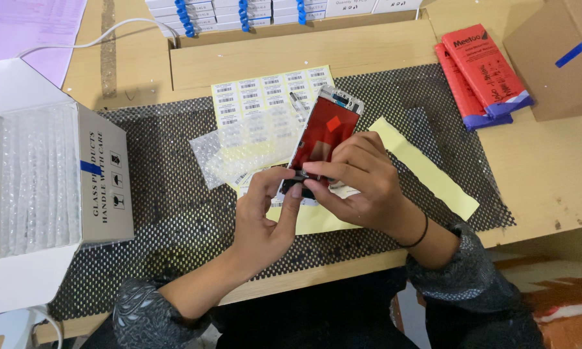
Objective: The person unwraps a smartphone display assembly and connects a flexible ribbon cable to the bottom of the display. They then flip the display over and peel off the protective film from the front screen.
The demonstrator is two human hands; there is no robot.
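Over the mesh mat [175, 213] on the worktop [549, 174], the left hand [265, 216] and right hand [359, 178] each close their grip on the lower end of a phone screen [326, 132], with a bubble bag [246, 148] and label sheet [265, 87] beyond.

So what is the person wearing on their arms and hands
Both forearms are bare, with dark grey patterned sleeves pushed up toward the elbows. The right hand has a thin black band around its wrist. The left hand wears no band, and no gloves or rings are visible on either hand.
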